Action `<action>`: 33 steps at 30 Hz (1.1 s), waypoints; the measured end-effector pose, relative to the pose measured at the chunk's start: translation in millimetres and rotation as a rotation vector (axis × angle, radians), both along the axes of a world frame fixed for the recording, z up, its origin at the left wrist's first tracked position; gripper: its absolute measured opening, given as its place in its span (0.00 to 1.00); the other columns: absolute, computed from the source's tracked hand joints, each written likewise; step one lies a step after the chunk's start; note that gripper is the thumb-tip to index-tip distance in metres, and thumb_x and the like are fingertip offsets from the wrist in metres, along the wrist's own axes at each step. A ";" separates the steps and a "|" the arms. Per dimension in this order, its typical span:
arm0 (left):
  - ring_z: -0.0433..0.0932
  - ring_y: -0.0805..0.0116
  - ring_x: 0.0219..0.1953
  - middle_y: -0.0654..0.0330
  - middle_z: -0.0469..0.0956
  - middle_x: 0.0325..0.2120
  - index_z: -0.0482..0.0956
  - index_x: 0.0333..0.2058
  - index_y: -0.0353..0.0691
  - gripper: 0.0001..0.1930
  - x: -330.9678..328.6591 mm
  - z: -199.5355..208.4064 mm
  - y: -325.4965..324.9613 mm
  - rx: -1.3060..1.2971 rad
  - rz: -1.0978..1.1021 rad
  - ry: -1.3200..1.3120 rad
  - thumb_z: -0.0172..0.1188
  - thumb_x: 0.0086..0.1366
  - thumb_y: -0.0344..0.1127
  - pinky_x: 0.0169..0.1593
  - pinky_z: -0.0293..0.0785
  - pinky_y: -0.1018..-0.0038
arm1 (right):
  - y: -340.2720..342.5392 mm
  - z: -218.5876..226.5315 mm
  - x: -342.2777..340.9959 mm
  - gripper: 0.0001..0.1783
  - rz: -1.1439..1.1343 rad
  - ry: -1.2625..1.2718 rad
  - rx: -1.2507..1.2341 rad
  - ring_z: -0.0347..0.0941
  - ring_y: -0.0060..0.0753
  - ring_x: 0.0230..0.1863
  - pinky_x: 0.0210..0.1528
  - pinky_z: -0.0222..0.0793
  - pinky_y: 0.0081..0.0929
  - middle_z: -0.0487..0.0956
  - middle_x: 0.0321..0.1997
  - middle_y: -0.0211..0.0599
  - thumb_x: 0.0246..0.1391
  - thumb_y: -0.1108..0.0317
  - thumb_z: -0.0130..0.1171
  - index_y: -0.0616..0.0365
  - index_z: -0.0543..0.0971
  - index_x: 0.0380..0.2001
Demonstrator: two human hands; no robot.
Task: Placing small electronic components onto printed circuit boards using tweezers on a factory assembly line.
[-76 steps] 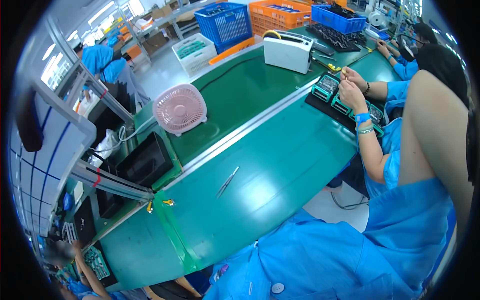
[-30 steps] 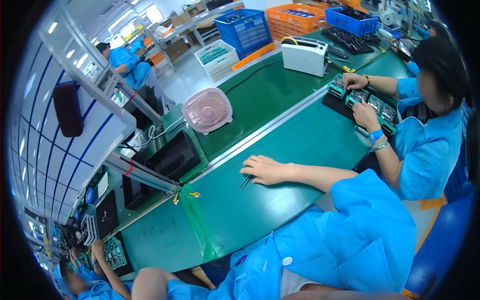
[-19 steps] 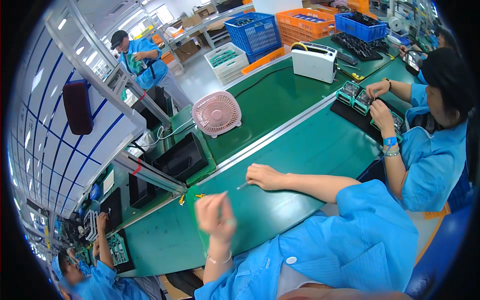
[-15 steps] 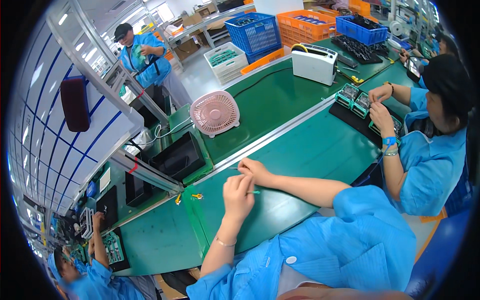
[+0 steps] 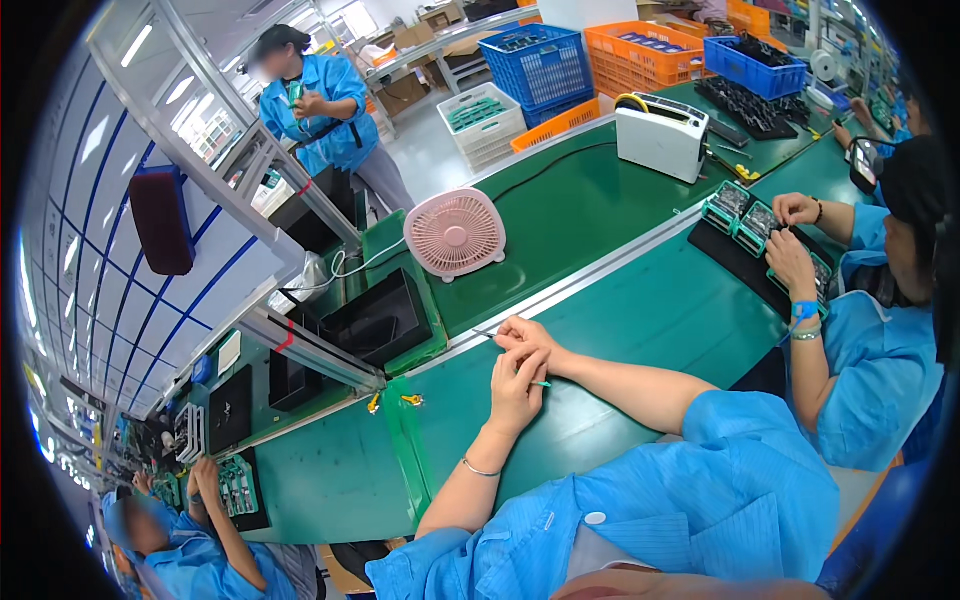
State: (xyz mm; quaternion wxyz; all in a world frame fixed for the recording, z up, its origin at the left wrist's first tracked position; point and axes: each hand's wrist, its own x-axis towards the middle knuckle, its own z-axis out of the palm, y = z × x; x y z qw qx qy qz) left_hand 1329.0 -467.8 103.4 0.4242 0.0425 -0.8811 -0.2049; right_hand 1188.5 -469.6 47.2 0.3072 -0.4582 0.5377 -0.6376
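Note:
Over the green work table [image 5: 590, 400] my two hands are close together, fingers overlapping. My right hand [image 5: 535, 340] is closed, and a thin dark pointed rod [image 5: 484, 333] sticks out beyond its fingertips to the left. Just nearer, my left hand [image 5: 518, 388] is closed too, with its fingers bent against the right hand's fingers. A small green end [image 5: 542, 384] shows beside the left hand. Whether the rod and the green end are one tool cannot be seen, as the fingers cover what lies between.
A pink fan [image 5: 456, 235] and a black bin [image 5: 378, 325] stand beyond a metal rail. Yellow-handled fittings [image 5: 411, 400] lie left of my hands. At right a co-worker handles parts in green frames [image 5: 757, 226]; another works at lower left, and a person stands behind the bench.
The whole view has shifted, so the scene sits further right. My left hand has come closer against my right. At lower left, the co-worker's hands have moved over the green tray.

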 end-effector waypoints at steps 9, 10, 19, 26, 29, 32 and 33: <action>0.77 0.49 0.48 0.50 0.78 0.46 0.82 0.49 0.39 0.16 -3.5 -4.2 -5.1 0.023 -0.034 -0.020 0.63 0.62 0.21 0.51 0.76 0.62 | -3.7 6.3 -2.0 0.19 0.007 0.018 0.075 0.73 0.29 0.32 0.35 0.68 0.29 0.78 0.31 0.35 0.64 0.54 0.64 0.62 0.79 0.39; 0.77 0.49 0.49 0.50 0.78 0.47 0.82 0.50 0.39 0.17 -4.4 -4.7 -6.7 0.028 -0.038 -0.025 0.62 0.62 0.21 0.51 0.76 0.62 | -4.6 7.2 -3.2 0.22 0.010 0.014 0.131 0.79 0.45 0.41 0.46 0.74 0.38 0.83 0.40 0.47 0.62 0.51 0.63 0.64 0.81 0.40; 0.78 0.49 0.49 0.49 0.76 0.51 0.82 0.52 0.40 0.17 -3.4 -11.2 -1.0 -0.032 -0.007 -0.065 0.62 0.64 0.22 0.51 0.77 0.62 | -3.7 2.1 -0.1 0.17 0.001 0.026 0.005 0.60 0.11 0.22 0.23 0.57 0.19 0.68 0.20 0.18 0.63 0.57 0.67 0.58 0.76 0.29; 0.77 0.45 0.53 0.48 0.73 0.54 0.81 0.53 0.42 0.20 -1.8 -12.2 1.2 -0.052 0.021 -0.106 0.61 0.63 0.22 0.55 0.77 0.58 | -0.1 5.9 1.6 0.16 0.079 -0.042 0.023 0.62 0.10 0.23 0.23 0.57 0.19 0.72 0.21 0.19 0.61 0.58 0.69 0.58 0.77 0.31; 0.77 0.46 0.49 0.52 0.71 0.56 0.80 0.57 0.47 0.26 -3.7 -15.3 -1.9 -0.086 0.019 -0.089 0.61 0.58 0.22 0.53 0.75 0.57 | 0.2 8.1 1.5 0.16 0.094 -0.061 0.033 0.62 0.11 0.23 0.24 0.58 0.19 0.72 0.20 0.19 0.61 0.57 0.69 0.58 0.77 0.30; 0.77 0.46 0.48 0.52 0.71 0.57 0.79 0.57 0.47 0.27 -5.1 -16.4 -2.9 -0.096 0.031 -0.094 0.61 0.58 0.23 0.51 0.76 0.58 | -0.4 9.1 -0.5 0.17 0.081 -0.043 0.027 0.62 0.11 0.24 0.24 0.59 0.19 0.72 0.21 0.20 0.61 0.57 0.69 0.59 0.77 0.28; 0.77 0.46 0.48 0.52 0.71 0.57 0.79 0.57 0.47 0.27 -6.4 -16.0 -2.2 -0.093 0.036 -0.086 0.61 0.58 0.23 0.51 0.76 0.58 | -0.7 7.8 -2.6 0.18 0.069 -0.027 0.017 0.62 0.12 0.25 0.25 0.59 0.20 0.72 0.21 0.20 0.61 0.57 0.69 0.59 0.77 0.27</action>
